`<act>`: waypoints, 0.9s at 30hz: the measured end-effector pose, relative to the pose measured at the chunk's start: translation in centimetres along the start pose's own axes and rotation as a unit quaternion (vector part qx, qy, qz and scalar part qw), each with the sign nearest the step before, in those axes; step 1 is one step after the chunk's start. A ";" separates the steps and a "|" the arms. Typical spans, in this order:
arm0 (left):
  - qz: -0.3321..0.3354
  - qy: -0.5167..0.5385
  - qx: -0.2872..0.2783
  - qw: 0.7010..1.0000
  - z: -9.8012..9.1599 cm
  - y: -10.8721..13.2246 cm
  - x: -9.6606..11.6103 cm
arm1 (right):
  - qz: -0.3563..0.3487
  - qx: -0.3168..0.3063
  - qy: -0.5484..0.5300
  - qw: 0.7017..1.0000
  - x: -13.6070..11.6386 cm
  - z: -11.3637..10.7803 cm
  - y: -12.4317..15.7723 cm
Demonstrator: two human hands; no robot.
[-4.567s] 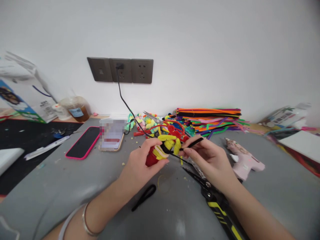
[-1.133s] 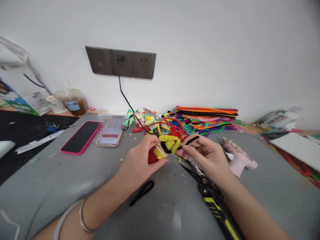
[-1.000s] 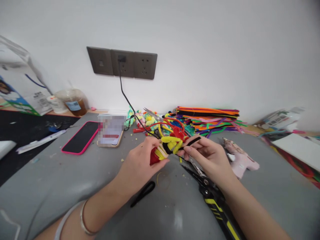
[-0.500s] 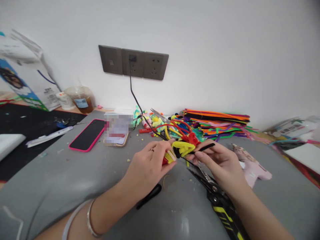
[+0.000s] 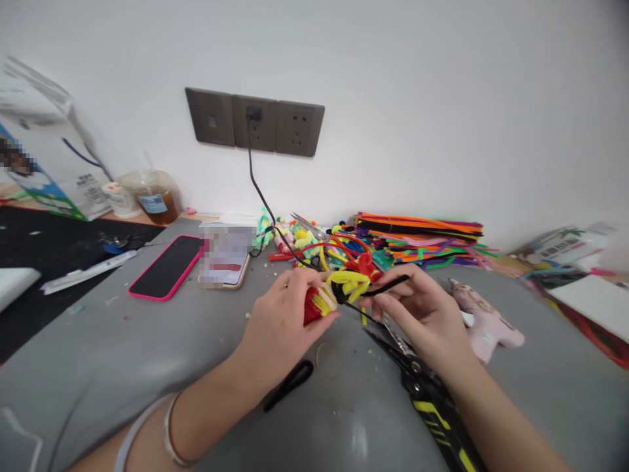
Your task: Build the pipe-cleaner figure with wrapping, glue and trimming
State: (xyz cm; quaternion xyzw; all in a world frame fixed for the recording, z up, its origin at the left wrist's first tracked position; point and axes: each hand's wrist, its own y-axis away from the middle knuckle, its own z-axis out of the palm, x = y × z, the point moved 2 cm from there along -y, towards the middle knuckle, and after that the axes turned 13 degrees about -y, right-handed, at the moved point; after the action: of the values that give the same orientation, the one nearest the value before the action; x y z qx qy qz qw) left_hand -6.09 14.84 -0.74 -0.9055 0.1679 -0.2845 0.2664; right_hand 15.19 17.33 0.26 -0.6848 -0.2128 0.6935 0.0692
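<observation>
A red and yellow pipe-cleaner figure (image 5: 322,301) sits in the grip of my left hand (image 5: 285,328), whose fingers wrap round its red end. Yellow loops stand out at its right side, with black pipe cleaner wound round their base. My right hand (image 5: 422,311) pinches a black pipe cleaner (image 5: 388,286) between thumb and fingers; its loose tip points up and right. Just beneath the right hand, black and yellow scissors (image 5: 417,387) lie on the table. A folded black pipe cleaner (image 5: 289,385) rests below my left hand.
Bundles of coloured pipe cleaners (image 5: 417,229) lie along the wall beside small scissors (image 5: 307,224). A pink glue gun (image 5: 486,321) is at the right. Two phones, one a pink-cased phone (image 5: 167,269), lie left. A drink cup (image 5: 154,196) stands behind them. A black cord (image 5: 258,187) runs from the socket.
The view has shifted slightly, so everything sits a little further left. My left hand has turned a little, showing more of the red part. Both hands keep their hold.
</observation>
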 end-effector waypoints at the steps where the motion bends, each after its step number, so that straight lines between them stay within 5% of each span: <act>1: -0.005 -0.003 0.000 1.000 0.0 -0.1 -0.1 | -0.006 0.009 0.018 1.000 0.2 -0.1 0.1; 5: -0.001 -0.018 0.008 1.000 -0.1 -0.1 -0.1 | -0.076 0.051 0.127 0.988 0.3 -0.6 0.2; 10: 0.044 -0.047 0.019 0.998 -0.3 -0.1 0.1 | -0.237 0.007 0.241 0.941 -0.8 0.1 0.5; 15: 0.077 -0.052 0.046 0.995 -0.5 -0.1 0.3 | -0.286 0.043 0.251 0.924 -1.2 0.4 0.8; 20: 0.019 0.023 0.051 0.998 -0.4 0.0 0.2 | -0.201 0.107 0.142 0.963 -0.1 -0.7 0.2; 24: -0.115 0.173 -0.033 0.978 0.1 -0.1 0.1 | -0.066 0.039 0.005 0.997 0.8 -0.5 0.1; 27: -0.155 0.229 -0.083 0.957 0.3 -0.2 0.1 | -0.026 0.021 -0.035 0.999 0.8 0.0 0.3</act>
State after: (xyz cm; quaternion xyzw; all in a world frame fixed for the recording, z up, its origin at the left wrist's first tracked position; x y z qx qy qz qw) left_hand -5.77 15.02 -0.79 -0.8498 0.1049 -0.5074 0.0970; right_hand 15.21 17.33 -0.60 -0.6524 -0.2180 0.7197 0.0943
